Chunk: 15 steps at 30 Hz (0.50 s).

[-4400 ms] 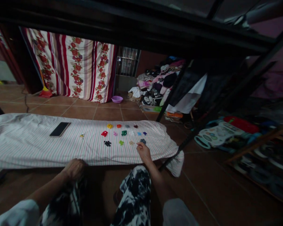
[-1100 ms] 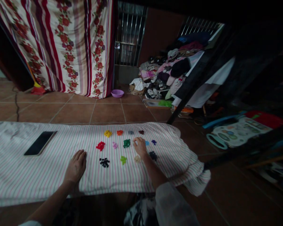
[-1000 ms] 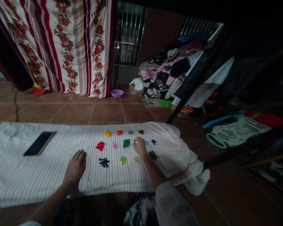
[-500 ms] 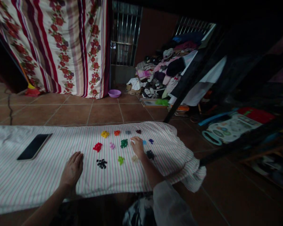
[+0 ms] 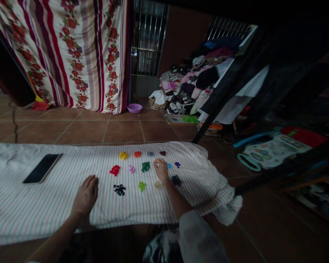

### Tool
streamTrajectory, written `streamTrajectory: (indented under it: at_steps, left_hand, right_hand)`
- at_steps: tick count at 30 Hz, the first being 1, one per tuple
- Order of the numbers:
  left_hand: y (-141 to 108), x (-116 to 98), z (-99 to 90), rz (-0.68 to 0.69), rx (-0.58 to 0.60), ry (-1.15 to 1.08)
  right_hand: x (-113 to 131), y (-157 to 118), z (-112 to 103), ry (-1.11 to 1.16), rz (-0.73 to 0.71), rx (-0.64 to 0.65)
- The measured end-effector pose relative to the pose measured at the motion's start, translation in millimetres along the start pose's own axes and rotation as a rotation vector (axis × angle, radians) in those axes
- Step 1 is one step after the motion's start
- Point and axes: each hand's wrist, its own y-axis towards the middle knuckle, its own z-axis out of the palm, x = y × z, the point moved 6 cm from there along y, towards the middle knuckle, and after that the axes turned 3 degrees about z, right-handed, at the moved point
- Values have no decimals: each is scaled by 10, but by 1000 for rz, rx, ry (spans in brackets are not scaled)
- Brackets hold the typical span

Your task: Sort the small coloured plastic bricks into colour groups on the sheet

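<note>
My right hand (image 5: 161, 171) reaches over the striped cloth (image 5: 104, 204) with thumb and fingers pinched together. A small whitish spot shows at its fingertips, too small to make out. Just left of it is a pile of dark green pieces (image 5: 146, 166); light blue pieces (image 5: 169, 165) peek out on its right. Beige pieces (image 5: 158, 185) and dark grey pieces (image 5: 176, 180) are nearer me. My left hand (image 5: 85, 193) lies flat on the cloth, fingers stretched out, holding nothing. Black pieces (image 5: 120, 189) and red pieces (image 5: 114, 170) sit to its right.
Farther piles are yellow pieces (image 5: 123, 155), orange pieces (image 5: 137, 154) and brown pieces (image 5: 162, 153). Lime pieces (image 5: 142, 186) and pink pieces (image 5: 131, 168) sit mid-group. A phone (image 5: 42, 168) lies left. A dark metal post (image 5: 208, 124) rises beyond the cloth's right end.
The whole view has shifted slightly, so everything appears a little farther right. My right hand stays beside the dark green pile, still pinched; my left hand rests in the same place.
</note>
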Motion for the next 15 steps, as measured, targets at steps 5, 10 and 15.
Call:
streamTrajectory:
  at_steps: [5,10,15]
  left_hand:
    - [0,-1,-2,-8,13,-3]
    - [-42,32,52,-46,45,-35]
    - [-115,74,108,-101,45,-88]
  right_hand:
    - [-49,49,-43,103,86,10]
    - [-175,74,-80,310,289,28]
    - [-175,130,-183,543,351,-37]
